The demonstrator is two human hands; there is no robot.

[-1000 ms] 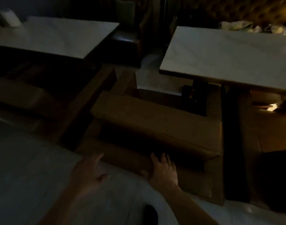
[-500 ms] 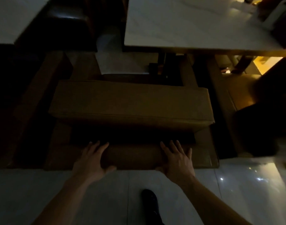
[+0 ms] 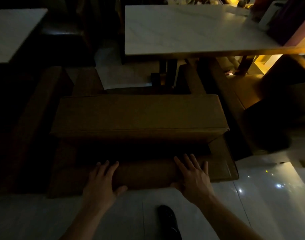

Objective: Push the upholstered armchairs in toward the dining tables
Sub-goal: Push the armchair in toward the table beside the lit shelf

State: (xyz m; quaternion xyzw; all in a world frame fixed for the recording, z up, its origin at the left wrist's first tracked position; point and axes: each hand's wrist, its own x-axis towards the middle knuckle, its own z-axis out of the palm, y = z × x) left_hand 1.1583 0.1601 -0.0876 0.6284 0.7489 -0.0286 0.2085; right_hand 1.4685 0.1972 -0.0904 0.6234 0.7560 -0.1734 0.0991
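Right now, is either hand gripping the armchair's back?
No. The left hand and right hand both lie flat with fingers straight on top of the armchair back, pressing rather than curling round it.

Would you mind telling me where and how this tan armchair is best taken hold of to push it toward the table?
Take the armchair by the top of its backrest, from behind. That broad padded edge faces the person, and both hands, left and right, lie flat on it, spread apart, likely keeping the push toward the table straight.
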